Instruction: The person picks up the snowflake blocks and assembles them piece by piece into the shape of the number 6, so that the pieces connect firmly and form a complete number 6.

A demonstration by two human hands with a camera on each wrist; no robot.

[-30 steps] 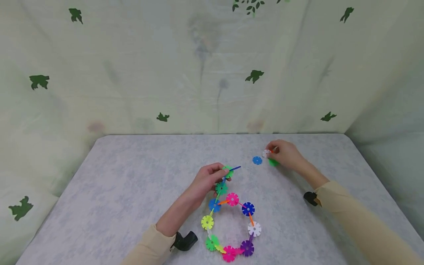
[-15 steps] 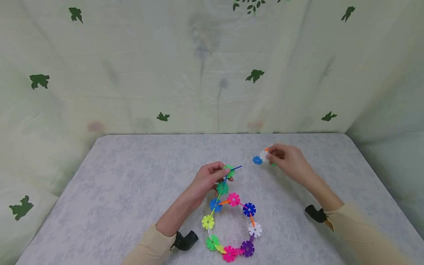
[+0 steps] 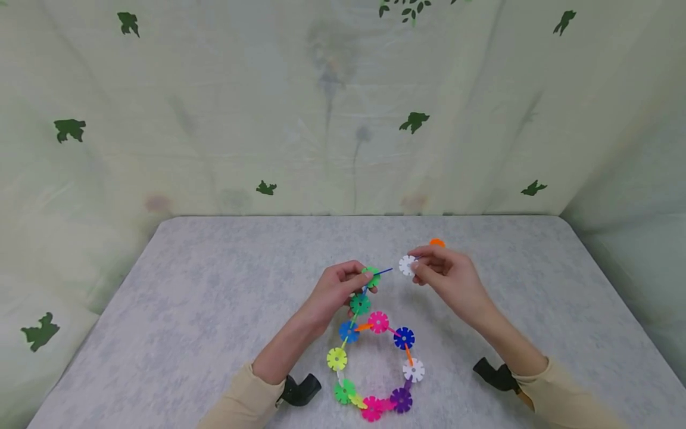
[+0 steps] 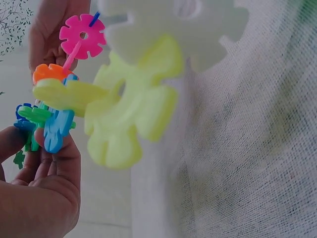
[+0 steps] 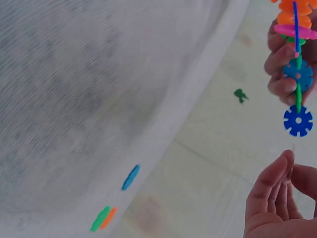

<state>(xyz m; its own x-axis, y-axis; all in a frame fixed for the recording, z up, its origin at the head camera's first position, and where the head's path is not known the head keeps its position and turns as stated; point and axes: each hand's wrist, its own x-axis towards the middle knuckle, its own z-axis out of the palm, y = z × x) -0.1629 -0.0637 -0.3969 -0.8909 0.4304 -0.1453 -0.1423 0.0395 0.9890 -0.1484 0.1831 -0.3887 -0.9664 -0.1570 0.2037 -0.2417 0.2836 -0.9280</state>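
My left hand (image 3: 334,295) pinches a light green notched plastic disc (image 3: 372,279) at the upper end of a joined chain of snowflake discs. From it a dark blue disc (image 3: 383,271) juts rightward, edge-on in the head view and face-on in the right wrist view. Just right of that, my right hand (image 3: 452,280) pinches a white snowflake disc (image 3: 404,262) between thumb and fingers. A small gap separates the white disc from the blue one. Below my left hand the chain closes into a ring, with pink (image 3: 378,316), yellow (image 3: 337,353) and purple (image 3: 401,393) discs among others.
Loose blue (image 5: 131,177), green (image 5: 100,218) and orange (image 5: 108,218) discs lie on the grey cloth-covered table (image 3: 225,262). In the head view only the orange one shows behind my right hand. A pale curtain (image 3: 214,119) hangs behind the table.
My right hand has picked up the white disc from beside the loose discs and carried it left and nearer, toward the blue disc. The left hand and the chain have stayed nearly still.
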